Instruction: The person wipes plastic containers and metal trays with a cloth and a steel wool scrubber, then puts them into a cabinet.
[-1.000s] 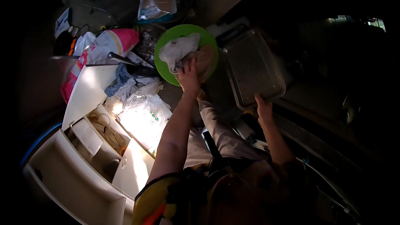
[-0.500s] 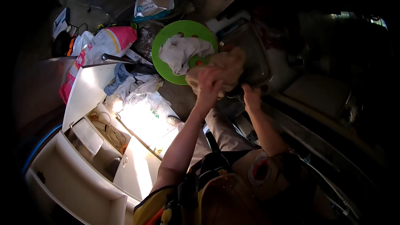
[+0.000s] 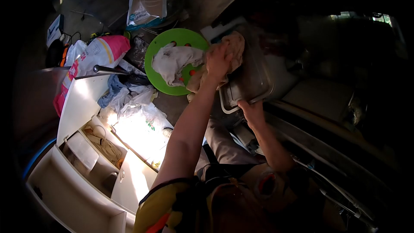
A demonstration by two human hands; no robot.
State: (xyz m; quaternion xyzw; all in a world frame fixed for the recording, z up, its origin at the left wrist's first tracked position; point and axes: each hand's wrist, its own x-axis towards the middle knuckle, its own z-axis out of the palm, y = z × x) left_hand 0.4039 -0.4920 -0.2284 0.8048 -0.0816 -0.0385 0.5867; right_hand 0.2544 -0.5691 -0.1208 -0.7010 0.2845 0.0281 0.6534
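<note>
My left hand (image 3: 218, 61) is closed on a tan cloth (image 3: 233, 45), which bunches over the left rim of a rectangular tray. My right hand (image 3: 252, 111) grips the near rim of this dark, shallow tray (image 3: 246, 87), thumb on top. To the left sits a round green plastic lid-like disc (image 3: 160, 85) with small reddish holes or spots. A greyish-white cloth (image 3: 170, 62) lies crumpled on the disc. Part of the tan cloth hangs over the disc's right side. My left fingertips are partly buried in the folds.
At the lower left a white cabinet (image 3: 79, 192) has its doors open, with cords inside. Plastic bags (image 3: 140, 99) lie beside it, and a pink and white sack (image 3: 97, 56) leans farther back. A clear packet (image 3: 148, 4) lies at the back. The right side is very dark.
My left hand has moved up and right with the tan cloth, onto the tray's left side. More of the tray's near rim shows. The view has shifted slightly.
</note>
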